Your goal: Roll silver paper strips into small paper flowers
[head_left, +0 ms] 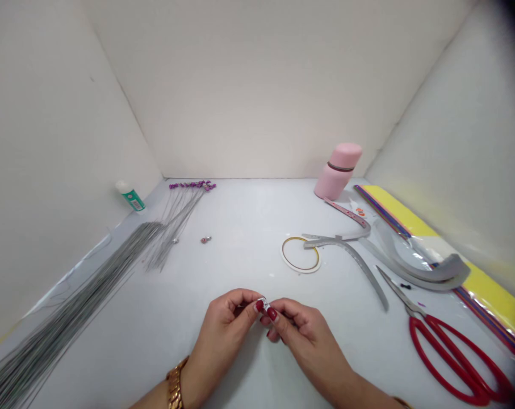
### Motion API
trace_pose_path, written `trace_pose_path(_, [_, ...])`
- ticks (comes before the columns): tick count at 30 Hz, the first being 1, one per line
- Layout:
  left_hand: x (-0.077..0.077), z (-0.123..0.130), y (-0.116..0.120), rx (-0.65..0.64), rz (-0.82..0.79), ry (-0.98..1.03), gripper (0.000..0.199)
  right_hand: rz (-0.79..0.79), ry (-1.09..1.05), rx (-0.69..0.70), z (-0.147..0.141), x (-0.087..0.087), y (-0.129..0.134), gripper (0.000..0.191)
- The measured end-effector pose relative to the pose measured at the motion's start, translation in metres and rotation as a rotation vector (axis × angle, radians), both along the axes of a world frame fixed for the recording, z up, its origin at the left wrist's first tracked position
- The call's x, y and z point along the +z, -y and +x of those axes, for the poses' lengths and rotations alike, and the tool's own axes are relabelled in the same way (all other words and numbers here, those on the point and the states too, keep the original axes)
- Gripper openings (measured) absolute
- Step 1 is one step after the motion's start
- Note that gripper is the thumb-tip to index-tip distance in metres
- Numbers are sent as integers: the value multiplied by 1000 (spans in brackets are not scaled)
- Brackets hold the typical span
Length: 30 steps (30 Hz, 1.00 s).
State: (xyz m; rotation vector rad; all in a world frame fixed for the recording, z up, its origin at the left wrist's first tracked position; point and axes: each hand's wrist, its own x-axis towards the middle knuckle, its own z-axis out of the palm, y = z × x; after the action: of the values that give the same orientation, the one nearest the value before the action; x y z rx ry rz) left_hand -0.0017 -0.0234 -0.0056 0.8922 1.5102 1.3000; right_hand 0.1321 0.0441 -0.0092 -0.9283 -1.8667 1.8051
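Your left hand (223,335) and right hand (304,332) pinch a tiny silvery piece (263,304) between their fingers (272,314) (red scissors (414,335) lie well off to the right).

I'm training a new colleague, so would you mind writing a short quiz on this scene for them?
1. True or false: the right hand and the left hand pinch a small silvery piece between their fingers.
2. Which of the two hands wears the gold link band?
3. Which item lies on the table at the far left of the view, beside the hands?
A. a bundle of thin grey wires
B. a pink flask
C. red-handled scissors

Key:
1. True
2. The left hand
3. A
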Motion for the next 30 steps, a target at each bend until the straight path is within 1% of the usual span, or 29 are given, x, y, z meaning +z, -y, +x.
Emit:
trace_pose_path(3, [0,-3,-2,-36,-25,8,17,75,15,13,0,0,-2,23])
trace_pose_path(6, [0,-4,-2,-31,-52,-40,18,155,32,10,1,-1,-2,22])
trace_pose_path(9, [-1,-3,0,-13,-46,-173,17,267,58,19,2,-2,-2,20])
trace_pose_path(11, [-1,-2,3,-1,14,-342,15,294,81,20,2,-3,-1,21])
trace_pose_path(13, [-1,-1,6,-8,113,-563,14,269,92,10,1,-4,0,22])
trace_pose_path(15, [-2,0,8,-43,214,-754,16,209,72,3,1,-5,1,24])
trace_pose_path(17, [-3,0,9,-69,300,-865,17,127,27,-4,0,-4,2,26])
trace_pose_path(19, [-5,1,11,-75,357,-917,19,47,-23,-19,0,-4,3,26])
trace_pose_path(22, [-6,3,12,-87,378,-935,21,-59,-82,-35,-1,-2,3,25])
trace_pose_path(25, [-4,3,12,-118,348,-867,24,-128,-98,-53,-3,-1,1,27])
trace_pose_path(27, [-2,3,11,-113,298,-759,24,-152,-95,-61,-4,-1,0,29])
trace_pose_path(30, [-3,0,7,-36,191,-509,19,-219,-120,-56,-4,-2,-1,29])
